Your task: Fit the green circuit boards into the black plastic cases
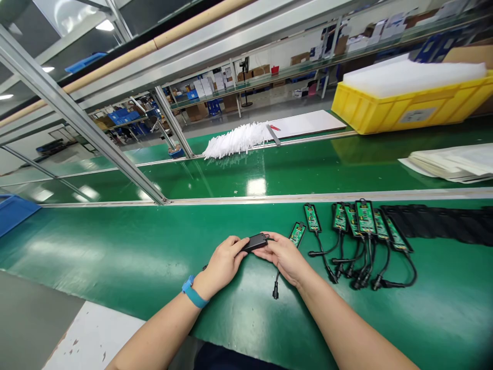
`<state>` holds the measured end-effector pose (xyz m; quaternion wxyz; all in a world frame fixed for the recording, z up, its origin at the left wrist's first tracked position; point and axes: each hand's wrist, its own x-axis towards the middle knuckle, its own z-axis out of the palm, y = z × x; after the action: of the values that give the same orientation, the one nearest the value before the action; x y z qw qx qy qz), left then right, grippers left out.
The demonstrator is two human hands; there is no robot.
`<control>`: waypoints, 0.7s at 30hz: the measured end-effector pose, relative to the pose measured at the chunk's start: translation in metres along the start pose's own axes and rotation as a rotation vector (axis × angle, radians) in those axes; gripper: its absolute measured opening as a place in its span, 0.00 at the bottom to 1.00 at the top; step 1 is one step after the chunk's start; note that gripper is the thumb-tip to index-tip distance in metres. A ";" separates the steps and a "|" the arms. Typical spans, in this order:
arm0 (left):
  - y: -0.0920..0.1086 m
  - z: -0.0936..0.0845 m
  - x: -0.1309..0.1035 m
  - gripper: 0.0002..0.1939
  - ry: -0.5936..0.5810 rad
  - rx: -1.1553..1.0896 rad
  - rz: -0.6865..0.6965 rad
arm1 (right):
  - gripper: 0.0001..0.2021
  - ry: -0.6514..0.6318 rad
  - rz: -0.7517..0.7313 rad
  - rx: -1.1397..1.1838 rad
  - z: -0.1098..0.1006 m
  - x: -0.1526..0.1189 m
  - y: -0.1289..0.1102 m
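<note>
Plainly, the slim rectangular case (254, 242) looks black on its visible faces, with straight edges and a thin loop at one end. Left of the green circuit boards (365, 218), the left hand (222, 261) and right hand (284, 255) both grip it.

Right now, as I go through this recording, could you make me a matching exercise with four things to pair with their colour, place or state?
1. Case
2. Wristband
3. Boards
4. Sheets

A. green, lying on the bench to the right of the hands
B. pale, stacked near the picture's right edge
C. black, held by the left hand and right hand
D. blue, worn at the wrist

Right pairs: 1-C, 2-D, 3-A, 4-B.
</note>
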<state>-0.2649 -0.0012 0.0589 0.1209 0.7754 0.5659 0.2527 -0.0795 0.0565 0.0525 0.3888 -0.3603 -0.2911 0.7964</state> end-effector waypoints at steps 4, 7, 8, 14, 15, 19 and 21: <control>0.000 0.003 -0.002 0.20 -0.008 0.053 0.043 | 0.13 -0.011 -0.039 -0.032 -0.003 0.001 0.004; 0.005 0.004 -0.005 0.20 -0.016 0.045 0.079 | 0.15 0.028 -0.058 -0.109 -0.006 0.004 0.008; 0.007 0.002 -0.006 0.20 -0.020 0.015 0.078 | 0.16 0.043 -0.063 -0.136 -0.007 0.004 0.008; 0.011 -0.018 0.001 0.14 -0.106 -0.301 -0.179 | 0.18 -0.026 -0.183 -0.344 -0.005 0.000 0.002; 0.011 -0.022 0.003 0.11 -0.164 -0.342 -0.208 | 0.17 -0.047 -0.209 -0.381 -0.004 -0.001 0.001; 0.012 -0.029 0.006 0.09 -0.198 -0.331 -0.222 | 0.15 -0.094 -0.270 -0.448 -0.001 -0.002 -0.001; 0.013 -0.026 0.005 0.09 -0.138 -0.269 -0.188 | 0.14 -0.104 -0.287 -0.467 -0.001 -0.002 -0.002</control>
<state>-0.2666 -0.0038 0.0885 0.2853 0.7114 0.5874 0.2598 -0.0771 0.0556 0.0538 0.3885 -0.3540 -0.5343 0.6620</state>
